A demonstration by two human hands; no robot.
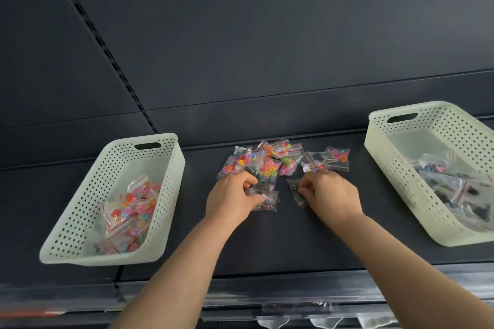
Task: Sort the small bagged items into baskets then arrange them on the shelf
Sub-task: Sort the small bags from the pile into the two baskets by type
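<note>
I see the bag pile (pixel 283 159) mid-shelf (pixel 267 243) between two baskets. My left hand (pixel 232 200) pinches a dark bag (pixel 264 201); my right hand (pixel 330 196) pinches another bag (pixel 295 189). Left basket (pixel 80 222) holds colourful bags, right basket (pixel 401 173) dark ones.

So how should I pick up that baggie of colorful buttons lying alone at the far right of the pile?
Pinch the baggie by its flat right edge, coming from the right: it lies flat, and the buttons bulge in the middle, so the empty plastic rim is easiest to grip.
</note>
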